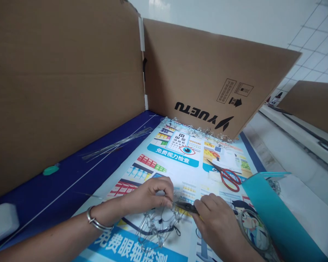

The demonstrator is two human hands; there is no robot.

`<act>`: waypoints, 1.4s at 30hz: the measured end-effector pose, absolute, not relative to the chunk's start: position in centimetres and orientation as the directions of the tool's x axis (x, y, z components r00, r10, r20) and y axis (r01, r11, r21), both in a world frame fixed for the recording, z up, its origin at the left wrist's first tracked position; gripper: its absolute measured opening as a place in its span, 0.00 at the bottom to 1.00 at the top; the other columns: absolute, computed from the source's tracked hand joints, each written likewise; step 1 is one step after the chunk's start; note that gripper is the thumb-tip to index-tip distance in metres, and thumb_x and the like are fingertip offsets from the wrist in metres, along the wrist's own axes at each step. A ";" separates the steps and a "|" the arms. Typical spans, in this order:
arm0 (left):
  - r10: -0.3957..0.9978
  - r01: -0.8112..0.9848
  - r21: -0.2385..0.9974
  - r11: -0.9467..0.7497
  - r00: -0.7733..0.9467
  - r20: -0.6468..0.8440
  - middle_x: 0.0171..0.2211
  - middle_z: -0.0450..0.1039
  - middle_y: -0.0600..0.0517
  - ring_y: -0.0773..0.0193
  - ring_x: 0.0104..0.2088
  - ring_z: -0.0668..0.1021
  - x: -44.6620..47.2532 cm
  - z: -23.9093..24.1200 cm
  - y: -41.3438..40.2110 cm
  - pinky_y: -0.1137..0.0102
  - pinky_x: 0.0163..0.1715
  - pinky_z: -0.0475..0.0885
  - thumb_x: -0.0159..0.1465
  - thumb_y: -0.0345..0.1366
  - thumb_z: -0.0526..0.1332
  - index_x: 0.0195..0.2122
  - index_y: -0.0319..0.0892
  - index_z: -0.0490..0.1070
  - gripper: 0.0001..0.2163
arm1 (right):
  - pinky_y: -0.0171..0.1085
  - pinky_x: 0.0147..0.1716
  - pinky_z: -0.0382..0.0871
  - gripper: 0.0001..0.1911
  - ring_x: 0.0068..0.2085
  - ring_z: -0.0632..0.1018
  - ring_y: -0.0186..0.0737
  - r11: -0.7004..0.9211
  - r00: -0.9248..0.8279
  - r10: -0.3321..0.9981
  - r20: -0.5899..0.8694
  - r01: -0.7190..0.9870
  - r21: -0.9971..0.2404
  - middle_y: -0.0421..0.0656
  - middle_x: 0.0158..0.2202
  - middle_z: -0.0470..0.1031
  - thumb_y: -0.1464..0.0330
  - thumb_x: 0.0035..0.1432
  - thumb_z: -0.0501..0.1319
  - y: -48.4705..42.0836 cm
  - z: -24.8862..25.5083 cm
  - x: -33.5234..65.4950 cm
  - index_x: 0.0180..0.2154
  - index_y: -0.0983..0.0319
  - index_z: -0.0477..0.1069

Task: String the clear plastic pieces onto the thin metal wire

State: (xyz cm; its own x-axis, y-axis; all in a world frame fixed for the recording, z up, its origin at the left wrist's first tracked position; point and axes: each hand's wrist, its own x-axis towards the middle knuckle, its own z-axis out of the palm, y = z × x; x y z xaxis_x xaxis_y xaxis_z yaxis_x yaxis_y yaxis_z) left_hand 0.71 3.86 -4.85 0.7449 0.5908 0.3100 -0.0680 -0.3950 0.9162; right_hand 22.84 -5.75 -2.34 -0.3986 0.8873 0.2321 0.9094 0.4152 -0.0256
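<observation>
My left hand (155, 193) is closed in a pinch on the upper edge of a round wire piece with clear beads (160, 231). Dark bits sit among its loops, and it hangs low over the printed poster (177, 174). From the right, my right hand (214, 214) grips a pair of pliers (188, 207) with dark jaws, its fingers wrapped round the handles. The jaw tips reach the wire right beside my left fingertips. Whether they bite on it I cannot tell. A metal bangle (94, 220) circles my left wrist.
Tall cardboard panels (164, 65) stand at the left and back. Along the back one lie several beaded wire pieces (196, 131). Red-handled scissors (231, 180), a tape roll (242, 222) and a teal box (276, 211) are at right. Loose straight wires (117, 143) lie at left.
</observation>
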 end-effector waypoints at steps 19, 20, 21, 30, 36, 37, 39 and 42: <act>0.580 -0.127 0.918 -0.376 0.740 0.340 0.29 0.68 0.51 0.67 0.32 0.73 0.7 -5.0 3.4 0.71 0.35 0.68 0.58 0.37 0.63 0.27 0.40 0.75 0.07 | 0.39 0.32 0.54 0.02 0.32 0.64 0.41 0.501 -0.500 0.835 0.230 0.863 0.059 0.42 0.29 0.66 0.70 0.56 0.57 -5.2 -2.2 23.2 0.31 0.61 0.67; 0.581 -0.125 0.917 -0.378 0.740 0.340 0.29 0.68 0.51 0.67 0.32 0.73 0.7 -5.0 3.4 0.71 0.35 0.68 0.58 0.37 0.63 0.27 0.40 0.75 0.07 | 0.40 0.32 0.53 0.02 0.32 0.63 0.41 0.505 -0.514 0.828 0.224 0.857 0.100 0.42 0.29 0.66 0.70 0.56 0.57 -5.3 -2.2 23.2 0.31 0.61 0.67; 0.582 -0.125 0.917 -0.378 0.739 0.340 0.29 0.68 0.51 0.67 0.32 0.72 0.7 -5.0 3.4 0.71 0.35 0.68 0.58 0.37 0.63 0.27 0.39 0.75 0.07 | 0.40 0.31 0.52 0.02 0.31 0.63 0.41 0.508 -0.526 0.822 0.218 0.850 0.136 0.43 0.29 0.66 0.70 0.56 0.56 -5.3 -2.2 23.2 0.32 0.61 0.67; 0.597 -0.143 0.927 -0.348 0.729 0.336 0.29 0.67 0.52 0.68 0.31 0.72 0.9 -5.2 3.4 0.72 0.33 0.68 0.57 0.35 0.64 0.25 0.39 0.74 0.06 | 0.41 0.31 0.51 0.06 0.31 0.63 0.41 0.490 -0.537 0.800 0.268 0.842 0.225 0.43 0.29 0.65 0.72 0.55 0.57 -5.4 -2.8 23.3 0.37 0.63 0.68; 0.602 -0.137 0.918 -0.372 0.717 0.351 0.31 0.66 0.52 0.68 0.32 0.72 0.9 -4.9 3.3 0.71 0.36 0.67 0.55 0.31 0.66 0.26 0.39 0.73 0.03 | 0.41 0.31 0.53 0.07 0.32 0.63 0.41 0.498 -0.546 0.787 0.289 0.837 0.226 0.44 0.30 0.65 0.72 0.56 0.56 -5.5 -2.8 23.2 0.39 0.63 0.68; 0.601 -0.140 0.917 -0.375 0.716 0.355 0.31 0.67 0.52 0.68 0.33 0.72 0.9 -4.9 3.3 0.71 0.36 0.67 0.55 0.31 0.66 0.26 0.39 0.73 0.03 | 0.41 0.31 0.53 0.07 0.32 0.63 0.41 0.500 -0.548 0.785 0.289 0.836 0.226 0.44 0.30 0.65 0.72 0.56 0.56 -5.5 -2.9 23.2 0.39 0.63 0.68; 0.596 -0.144 0.915 -0.378 0.719 0.359 0.31 0.67 0.52 0.68 0.32 0.72 0.9 -5.0 3.3 0.72 0.35 0.67 0.55 0.31 0.66 0.26 0.38 0.73 0.03 | 0.41 0.31 0.53 0.08 0.32 0.63 0.41 0.507 -0.555 0.780 0.289 0.831 0.230 0.44 0.30 0.66 0.72 0.56 0.56 -5.5 -2.9 23.3 0.39 0.63 0.68; 0.585 -0.151 0.915 -0.374 0.727 0.359 0.31 0.67 0.52 0.68 0.32 0.72 1.0 -5.2 3.4 0.72 0.34 0.68 0.55 0.31 0.66 0.25 0.38 0.73 0.04 | 0.42 0.31 0.53 0.08 0.32 0.63 0.41 0.524 -0.578 0.757 0.304 0.815 0.246 0.44 0.30 0.66 0.73 0.55 0.56 -5.4 -3.0 23.5 0.39 0.64 0.68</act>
